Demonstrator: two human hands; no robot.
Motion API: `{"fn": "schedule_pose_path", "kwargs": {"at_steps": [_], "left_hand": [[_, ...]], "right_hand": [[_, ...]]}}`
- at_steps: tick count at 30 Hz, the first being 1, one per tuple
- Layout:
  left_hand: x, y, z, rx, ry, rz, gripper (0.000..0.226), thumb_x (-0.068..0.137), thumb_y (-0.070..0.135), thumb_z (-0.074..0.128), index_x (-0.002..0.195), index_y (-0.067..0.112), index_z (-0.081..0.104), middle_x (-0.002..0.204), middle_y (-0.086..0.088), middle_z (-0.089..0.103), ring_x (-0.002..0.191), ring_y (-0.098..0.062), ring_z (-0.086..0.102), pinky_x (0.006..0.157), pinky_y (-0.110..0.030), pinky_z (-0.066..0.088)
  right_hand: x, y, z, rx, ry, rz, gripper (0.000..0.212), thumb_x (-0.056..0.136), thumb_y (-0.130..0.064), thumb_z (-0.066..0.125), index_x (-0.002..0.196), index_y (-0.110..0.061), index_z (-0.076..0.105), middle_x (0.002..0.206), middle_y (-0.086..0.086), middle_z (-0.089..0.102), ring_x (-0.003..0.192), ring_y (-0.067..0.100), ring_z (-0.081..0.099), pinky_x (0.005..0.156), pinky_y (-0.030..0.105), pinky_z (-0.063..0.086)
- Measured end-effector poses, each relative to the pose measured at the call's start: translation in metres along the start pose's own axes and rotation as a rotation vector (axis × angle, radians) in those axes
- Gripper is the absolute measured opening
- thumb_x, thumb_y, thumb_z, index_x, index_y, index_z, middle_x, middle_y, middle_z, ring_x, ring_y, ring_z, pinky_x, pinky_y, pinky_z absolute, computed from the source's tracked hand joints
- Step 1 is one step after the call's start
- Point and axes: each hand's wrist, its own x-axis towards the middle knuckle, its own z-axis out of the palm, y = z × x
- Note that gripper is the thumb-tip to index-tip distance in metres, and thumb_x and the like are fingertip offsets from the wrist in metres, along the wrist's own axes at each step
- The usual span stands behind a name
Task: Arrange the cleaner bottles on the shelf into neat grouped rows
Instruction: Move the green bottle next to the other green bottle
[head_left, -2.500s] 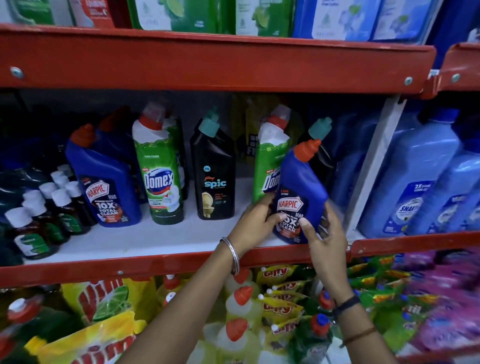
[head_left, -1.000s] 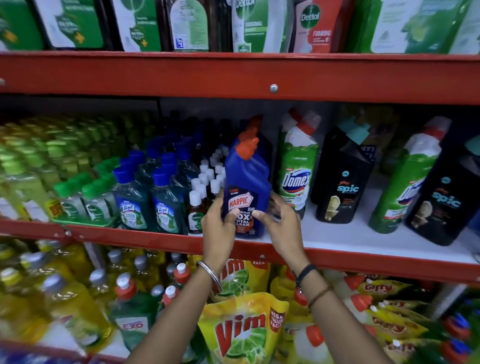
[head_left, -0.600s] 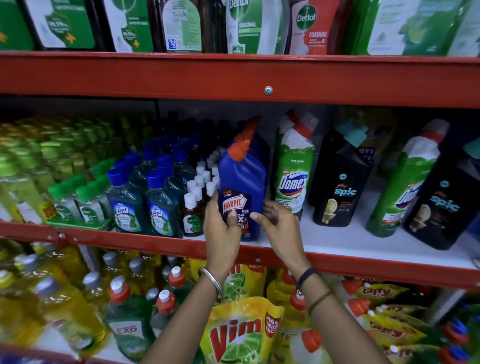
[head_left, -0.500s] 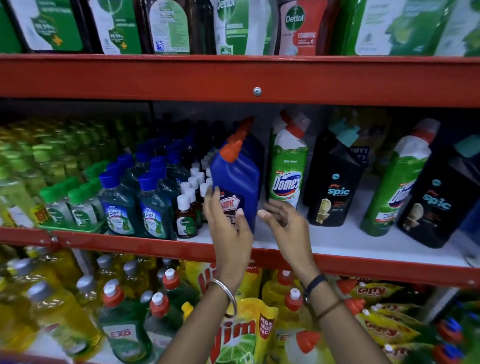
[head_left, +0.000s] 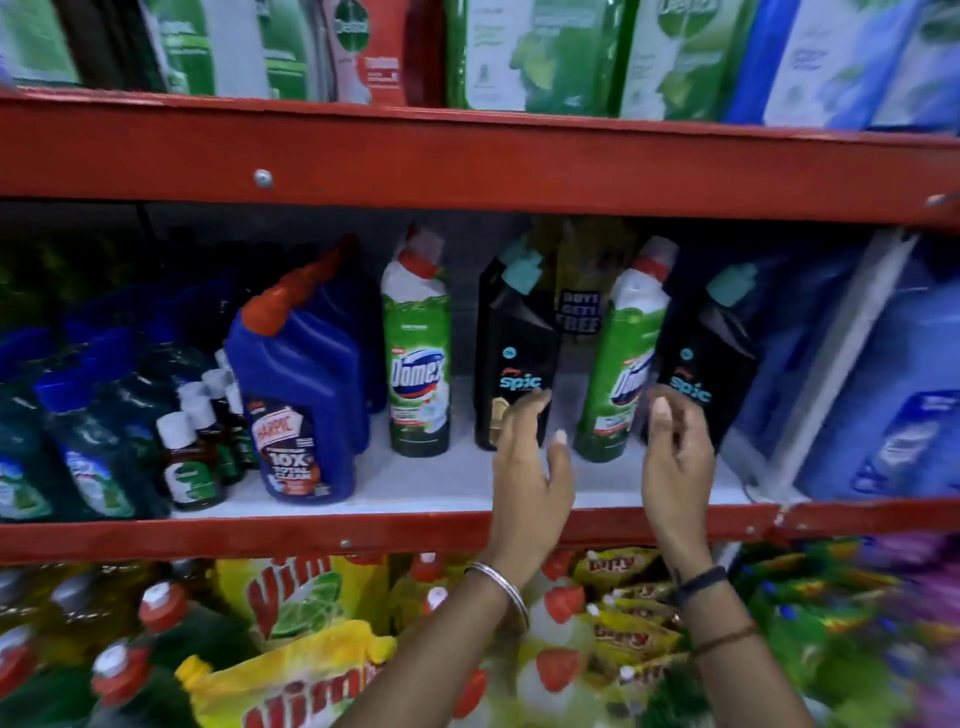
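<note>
On the middle shelf (head_left: 415, 488) a blue Harpic bottle (head_left: 298, 400) stands at the front left, with more blue ones behind it. To its right stand a green Domex bottle (head_left: 418, 358), a black Spic bottle (head_left: 514, 343), a second green Domex bottle (head_left: 621, 364) and a second black Spic bottle (head_left: 711, 358). My left hand (head_left: 527, 467) is open in front of the first Spic bottle. My right hand (head_left: 675, 457) is open just right of the second Domex bottle. Both hands flank that Domex bottle and hold nothing.
Small brown bottles (head_left: 189, 462) and blue-capped green bottles (head_left: 88, 457) crowd the shelf's left. Large pale blue bottles (head_left: 893, 405) stand right of a white upright (head_left: 831, 364). Red shelf beams run above (head_left: 467, 161) and below. Yellow Vim pouches (head_left: 291, 670) fill the lower shelf.
Both hands let go of the blue Harpic bottle, which now stands at the shelf's front left. The hands moved right to either side of the second Domex bottle. The view shifted right.
</note>
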Motion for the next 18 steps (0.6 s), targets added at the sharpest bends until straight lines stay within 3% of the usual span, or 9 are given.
{"fn": "schedule_pose_path", "kwargs": {"at_steps": [2, 5, 7, 10, 12, 15, 18], "left_hand": [[0.006, -0.003, 0.021, -0.039, -0.040, -0.029, 0.038, 0.096, 0.012, 0.046, 0.133, 0.014, 0.045, 0.133, 0.005, 0.045, 0.120, 0.002, 0.038, 0.097, 0.001, 0.026], [0.017, -0.010, 0.045, -0.071, -0.041, -0.089, 0.038, 0.095, 0.008, 0.045, 0.133, 0.013, 0.046, 0.136, -0.001, 0.046, 0.121, -0.003, 0.041, 0.097, 0.000, 0.029], [0.025, -0.013, 0.058, -0.090, -0.031, -0.138, 0.040, 0.094, 0.006, 0.045, 0.133, 0.014, 0.047, 0.135, -0.002, 0.047, 0.119, -0.004, 0.042, 0.096, -0.001, 0.031], [0.030, -0.016, 0.072, -0.147, -0.022, -0.166, 0.043, 0.094, 0.002, 0.044, 0.135, 0.016, 0.046, 0.135, -0.003, 0.047, 0.120, -0.009, 0.048, 0.101, -0.017, 0.040], [0.032, -0.018, 0.079, -0.162, -0.005, -0.173, 0.045, 0.094, 0.000, 0.044, 0.136, 0.017, 0.045, 0.138, -0.006, 0.049, 0.123, -0.014, 0.050, 0.102, -0.026, 0.044], [0.032, -0.023, 0.081, -0.155, 0.014, -0.177, 0.049, 0.093, -0.004, 0.043, 0.136, 0.018, 0.045, 0.138, -0.006, 0.050, 0.123, -0.014, 0.051, 0.099, -0.017, 0.044], [0.032, -0.023, 0.080, -0.154, -0.003, -0.182, 0.054, 0.091, -0.006, 0.048, 0.137, 0.021, 0.044, 0.132, 0.000, 0.050, 0.121, -0.016, 0.054, 0.098, -0.018, 0.045]], "right_hand": [[0.013, 0.009, -0.006, -0.021, -0.066, 0.060, 0.034, 0.100, -0.025, 0.038, 0.129, -0.009, 0.049, 0.120, 0.000, 0.055, 0.109, 0.006, 0.050, 0.078, -0.001, 0.036], [0.028, 0.023, -0.004, -0.058, -0.207, 0.152, 0.041, 0.101, -0.025, 0.032, 0.139, -0.013, 0.039, 0.131, -0.004, 0.045, 0.121, 0.010, 0.042, 0.086, 0.010, 0.031], [0.037, 0.030, 0.001, -0.090, -0.283, 0.190, 0.042, 0.100, -0.026, 0.031, 0.141, -0.015, 0.036, 0.140, -0.001, 0.043, 0.129, 0.015, 0.040, 0.098, 0.022, 0.032], [0.048, 0.037, 0.004, -0.080, -0.319, 0.230, 0.041, 0.091, -0.026, 0.034, 0.130, -0.023, 0.044, 0.139, 0.006, 0.048, 0.128, 0.024, 0.046, 0.107, 0.042, 0.037], [0.053, 0.036, 0.004, -0.073, -0.338, 0.232, 0.049, 0.083, -0.029, 0.035, 0.131, -0.025, 0.044, 0.138, 0.001, 0.048, 0.128, 0.021, 0.046, 0.108, 0.040, 0.036], [0.051, 0.030, 0.003, -0.138, -0.402, 0.152, 0.052, 0.086, -0.023, 0.033, 0.137, -0.018, 0.040, 0.136, 0.006, 0.045, 0.127, 0.022, 0.043, 0.107, 0.037, 0.034], [0.050, 0.034, 0.000, -0.139, -0.373, 0.136, 0.044, 0.095, -0.014, 0.038, 0.139, -0.020, 0.038, 0.139, 0.010, 0.047, 0.127, 0.023, 0.048, 0.106, 0.038, 0.039]]}}
